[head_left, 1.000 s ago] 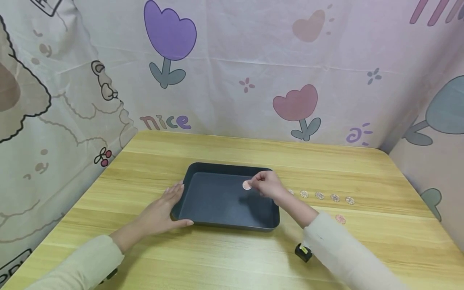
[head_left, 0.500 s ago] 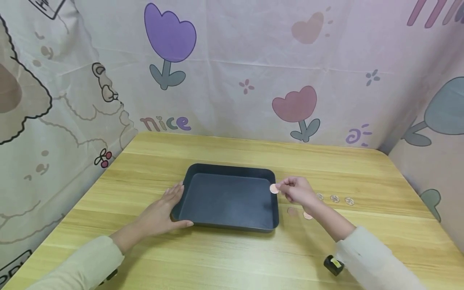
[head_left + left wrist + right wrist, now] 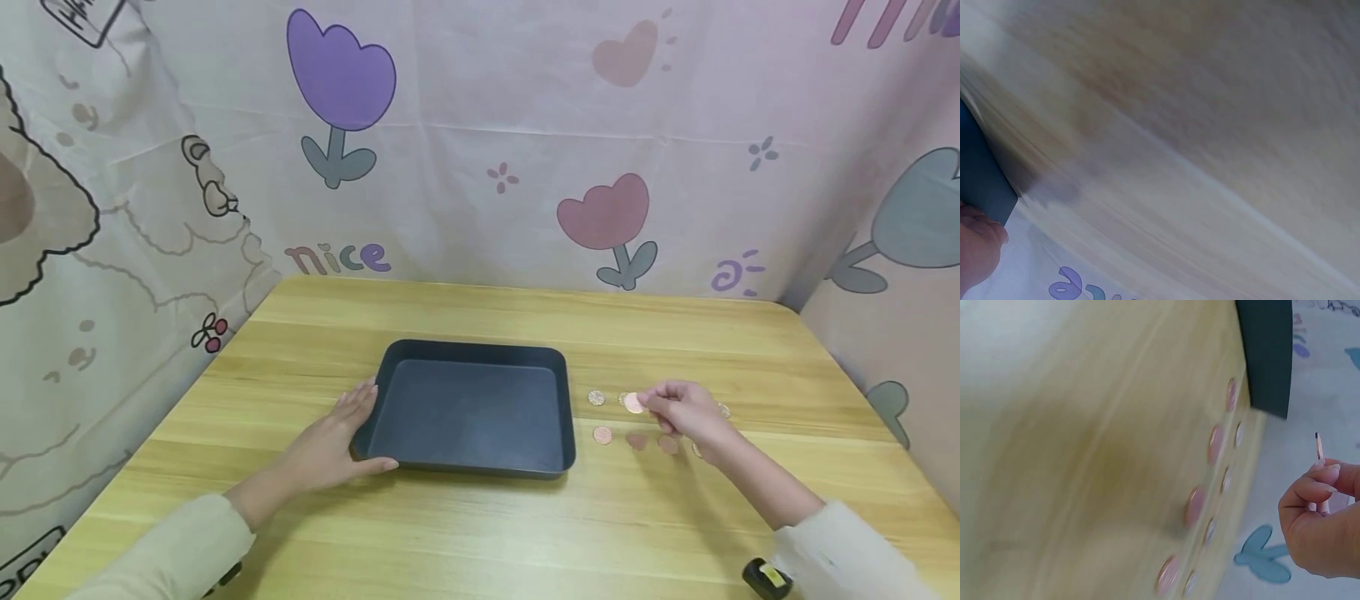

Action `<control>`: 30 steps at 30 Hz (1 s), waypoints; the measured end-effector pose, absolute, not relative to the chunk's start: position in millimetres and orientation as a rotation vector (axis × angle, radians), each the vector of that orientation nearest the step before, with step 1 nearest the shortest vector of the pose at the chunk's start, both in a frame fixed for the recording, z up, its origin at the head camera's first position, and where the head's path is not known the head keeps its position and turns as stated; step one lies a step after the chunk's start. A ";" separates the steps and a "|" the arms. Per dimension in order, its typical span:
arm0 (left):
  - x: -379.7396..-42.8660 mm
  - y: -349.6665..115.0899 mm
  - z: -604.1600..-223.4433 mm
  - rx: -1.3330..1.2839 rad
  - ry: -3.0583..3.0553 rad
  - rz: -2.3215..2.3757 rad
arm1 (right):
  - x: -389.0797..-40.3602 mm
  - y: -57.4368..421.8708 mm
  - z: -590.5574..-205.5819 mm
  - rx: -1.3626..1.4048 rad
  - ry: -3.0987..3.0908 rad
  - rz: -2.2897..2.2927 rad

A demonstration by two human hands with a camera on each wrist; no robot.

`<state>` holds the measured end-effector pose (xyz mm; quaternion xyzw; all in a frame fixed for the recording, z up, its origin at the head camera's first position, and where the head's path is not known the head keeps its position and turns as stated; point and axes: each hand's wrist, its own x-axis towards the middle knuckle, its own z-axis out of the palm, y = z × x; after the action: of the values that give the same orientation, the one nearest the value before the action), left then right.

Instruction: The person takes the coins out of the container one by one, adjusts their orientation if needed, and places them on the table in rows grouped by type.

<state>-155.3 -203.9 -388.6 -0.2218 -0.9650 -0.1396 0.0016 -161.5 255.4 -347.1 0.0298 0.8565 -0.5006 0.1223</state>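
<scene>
My right hand (image 3: 688,412) pinches a copper-coloured coin (image 3: 634,403) between thumb and fingertips. In the right wrist view that coin (image 3: 1319,446) is held edge-on, raised above the table. Below it two rows of coins lie flat: a silvery one (image 3: 596,398) is leftmost in the back row, a copper one (image 3: 602,436) in the front row. The hand partly covers both rows in the head view. A dark rectangular tray (image 3: 472,417) sits to the left, its inside bare. My left hand (image 3: 330,437) rests against its left wall, fingers extended, thumb at the front corner.
All of this is on a wooden table (image 3: 465,533). Printed cloth (image 3: 465,100) hangs behind and along both sides. A small black device (image 3: 767,578) sits by my right sleeve.
My right hand has moved right with the coin, from above the tray to over the coin rows, uncovering the rows' left ends. The left hand and tray have stayed in place.
</scene>
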 end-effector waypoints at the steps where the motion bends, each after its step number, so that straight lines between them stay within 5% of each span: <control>1: -155.3 -204.0 -388.6 -0.694 -3.029 -0.437 | -159.5 260.2 -347.7 0.096 2.497 -1.454; 18: -157.6 -202.5 -387.4 -0.699 -3.031 -0.438 | -137.1 357.7 -375.6 0.243 2.465 -1.323; 30: -157.7 -203.9 -388.0 -0.706 -3.024 -0.428 | -132.9 376.8 -386.7 0.337 2.494 -1.238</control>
<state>-157.7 -203.9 -388.0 -0.2252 -0.9647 -0.1366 0.0034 -132.9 376.8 -386.7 0.1185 0.8766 -0.4351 0.1679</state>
